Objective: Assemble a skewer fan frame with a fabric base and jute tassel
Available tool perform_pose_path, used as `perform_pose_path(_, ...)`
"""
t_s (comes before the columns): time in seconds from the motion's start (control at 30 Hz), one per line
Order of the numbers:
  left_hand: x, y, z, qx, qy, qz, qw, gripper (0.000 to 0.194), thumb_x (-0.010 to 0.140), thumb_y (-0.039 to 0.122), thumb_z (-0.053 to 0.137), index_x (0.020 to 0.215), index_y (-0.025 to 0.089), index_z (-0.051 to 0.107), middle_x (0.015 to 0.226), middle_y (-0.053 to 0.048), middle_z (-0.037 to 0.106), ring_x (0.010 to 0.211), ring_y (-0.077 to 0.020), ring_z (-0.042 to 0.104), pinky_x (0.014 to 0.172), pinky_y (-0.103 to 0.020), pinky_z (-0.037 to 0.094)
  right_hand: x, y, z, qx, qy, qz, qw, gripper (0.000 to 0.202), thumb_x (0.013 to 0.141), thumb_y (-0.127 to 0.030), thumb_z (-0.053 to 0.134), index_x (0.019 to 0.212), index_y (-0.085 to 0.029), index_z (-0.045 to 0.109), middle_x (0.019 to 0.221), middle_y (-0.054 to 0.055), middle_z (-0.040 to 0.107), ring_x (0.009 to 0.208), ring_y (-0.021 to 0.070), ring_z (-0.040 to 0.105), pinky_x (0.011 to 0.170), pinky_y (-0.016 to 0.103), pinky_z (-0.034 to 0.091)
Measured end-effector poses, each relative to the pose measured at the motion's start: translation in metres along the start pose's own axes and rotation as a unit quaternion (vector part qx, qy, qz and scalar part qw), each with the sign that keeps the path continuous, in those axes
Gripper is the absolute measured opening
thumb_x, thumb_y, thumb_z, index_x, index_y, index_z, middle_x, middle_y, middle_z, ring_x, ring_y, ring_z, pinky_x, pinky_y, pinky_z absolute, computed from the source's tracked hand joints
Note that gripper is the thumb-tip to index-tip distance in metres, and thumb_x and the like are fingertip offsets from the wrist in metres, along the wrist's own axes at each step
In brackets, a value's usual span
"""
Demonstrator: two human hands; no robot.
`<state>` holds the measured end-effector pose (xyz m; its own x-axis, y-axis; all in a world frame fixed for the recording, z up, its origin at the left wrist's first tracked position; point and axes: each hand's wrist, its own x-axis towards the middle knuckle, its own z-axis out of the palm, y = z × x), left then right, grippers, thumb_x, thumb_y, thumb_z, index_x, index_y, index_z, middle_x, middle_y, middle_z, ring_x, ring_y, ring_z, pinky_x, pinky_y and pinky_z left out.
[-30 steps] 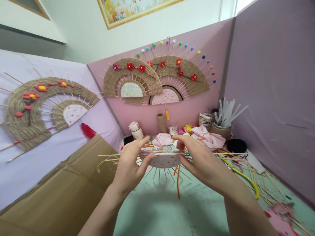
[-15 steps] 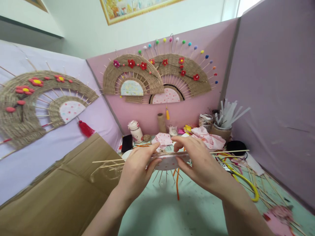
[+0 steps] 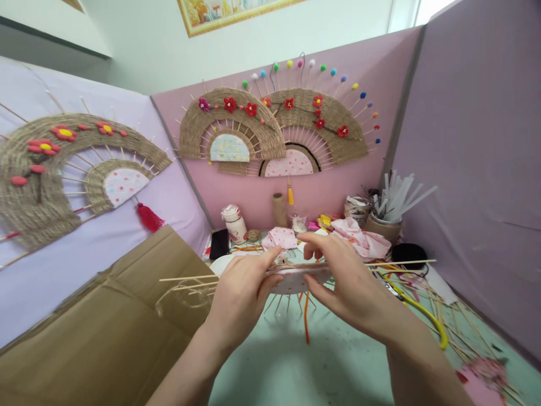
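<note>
Above the green table, a half-round piece covered in dotted cloth (image 3: pixel 291 280) is held nearly edge-on, with twine along its upper edge. Thin sticks (image 3: pixel 186 279) reach out past both sides, and others fan out below. My left hand (image 3: pixel 243 287) grips its left part, thumb and fingers closed on it. My right hand (image 3: pixel 344 276) pinches the right part, its index finger raised and bent over the upper edge. A loose strand of twine (image 3: pixel 177 293) dangles at the left. An orange strip (image 3: pixel 306 321) lies beneath the piece.
Brown cardboard (image 3: pixel 127 304) stands at the left. Yellow scissors (image 3: pixel 422 313) and scattered sticks (image 3: pixel 460 321) lie right. A phone (image 3: pixel 220 244), bottle (image 3: pixel 234 225), cardboard tube (image 3: pixel 279 210), pink cloth (image 3: pixel 363 239) and pot of white strips (image 3: pixel 382 225) stand or lie behind. Woven fans (image 3: pixel 228 124) hang on the partitions.
The view has shifted slightly. Both hands keep hold of the dotted piece, and my right index finger has moved a little along the upper edge.
</note>
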<state>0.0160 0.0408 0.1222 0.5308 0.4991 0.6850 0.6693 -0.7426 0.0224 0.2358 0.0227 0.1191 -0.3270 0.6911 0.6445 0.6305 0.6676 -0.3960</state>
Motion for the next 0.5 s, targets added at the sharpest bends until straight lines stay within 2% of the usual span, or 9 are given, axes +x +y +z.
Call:
perform_pose_path(0.07,-0.0005,0.0012,-0.0001,-0.003,-0.001,-0.002,1.000,0.043,0.094,0.023,0.058,0.135,0.020,0.046,0.108,-0.006,0.073,0.093,-0.0202,0.068,0.081,-0.034,0.052,0.0004,-0.0012,-0.0008,0.000,0.004,0.005,1.000,0.059,0.087,-0.010,0.057,0.139,-0.025,0.033,0.114,0.007,0.056,0.106,0.0235,0.051,0.093,0.041,0.041)
perform_pose_path(0.23,-0.0004,0.0048,-0.0008,-0.003,-0.001,0.003,1.000,0.041,0.095,0.022,0.056,0.135,0.020,0.046,0.109,-0.007,0.073,0.095,-0.0202,0.068,0.082,-0.034,0.051,0.0014,-0.0066,-0.0002,-0.012,-0.026,-0.007,1.000,0.054,0.085,-0.006,0.056,0.133,-0.025,0.039,0.105,0.004,0.059,0.101,0.0227,0.050,0.091,0.040,0.041)
perform_pose_path(0.37,0.0000,0.0059,-0.0008,-0.008,-0.004,0.002,1.000,0.041,0.096,0.023,0.056,0.135,0.019,0.046,0.109,-0.007,0.073,0.095,-0.0199,0.069,0.083,-0.034,0.051,0.0013,-0.0095,-0.0014,-0.026,0.017,-0.018,0.999,0.050,0.086,-0.009,0.057,0.131,-0.022,0.040,0.111,0.007,0.059,0.105,0.0243,0.050,0.092,0.042,0.040)
perform_pose_path(0.5,-0.0005,0.0061,-0.0005,-0.006,-0.002,0.004,1.000,0.041,0.096,0.024,0.055,0.136,0.020,0.046,0.110,-0.008,0.073,0.096,-0.0203,0.068,0.083,-0.034,0.051,0.0011,-0.0098,-0.0032,-0.033,-0.018,-0.024,0.999,0.048,0.087,-0.009,0.056,0.131,-0.023,0.042,0.111,0.007,0.062,0.105,0.0240,0.052,0.094,0.043,0.041)
